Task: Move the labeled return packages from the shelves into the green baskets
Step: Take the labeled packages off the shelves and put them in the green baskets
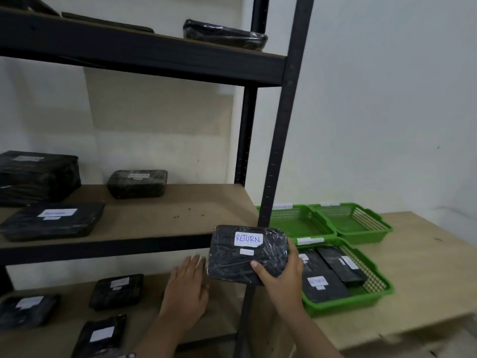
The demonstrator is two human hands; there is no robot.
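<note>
My right hand [277, 276] grips a black wrapped package [240, 262] with a white label reading RETURN, held in front of the shelf post, left of the green baskets. My left hand [187, 290] hovers flat and open just left of the package, holding nothing. The near green basket [371, 301] holds three black packages [335, 272], one labeled. Two more green baskets [296, 220] [353, 220] stand behind it. Another labeled package [138, 183] lies on the middle shelf [154, 220].
Black packages lie on the middle shelf left [51, 220] [36, 174], on the lower shelf [116, 291] [25, 310] [99, 337] and on the top shelf [224, 34]. The black front post [281, 140] stands between shelf and baskets. The baskets rest on a wooden table [413, 267].
</note>
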